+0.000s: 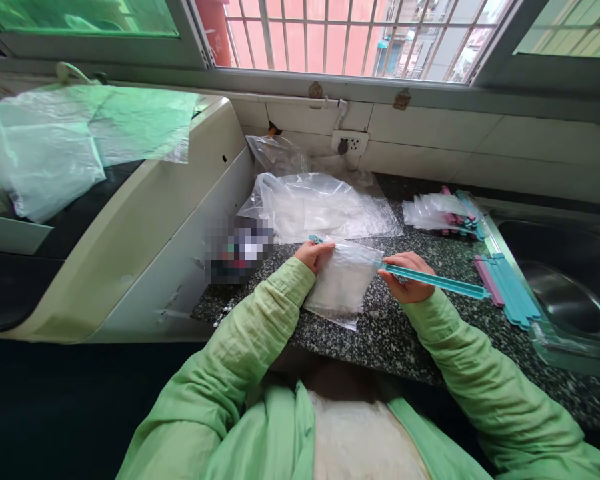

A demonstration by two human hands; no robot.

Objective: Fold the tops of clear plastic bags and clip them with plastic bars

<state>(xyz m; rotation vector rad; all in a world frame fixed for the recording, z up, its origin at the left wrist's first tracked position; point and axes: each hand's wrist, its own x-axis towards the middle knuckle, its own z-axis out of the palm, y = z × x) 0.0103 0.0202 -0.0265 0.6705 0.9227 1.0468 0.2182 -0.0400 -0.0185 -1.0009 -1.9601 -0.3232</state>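
My left hand (314,255) is closed on the upper left corner of a clear plastic bag (339,287), which hangs flat over the front of the counter. A small teal tip (316,239) pokes out above that hand, at the bag's top edge. My right hand (407,277) pinches a long teal bag clip (440,280) near the bag's upper right corner. The clip's channelled strip points right and slightly down, away from the bag. Whether its near end is joined to the part along the bag's top, I cannot tell.
Loose clear bags (325,203) lie behind my hands. Right of them are teal clips (515,290), pink clips (489,281) and small clipped bags (433,210), beside a sink (565,293). A cream machine (180,200) borders the left. A blurred item (240,252) sits by it.
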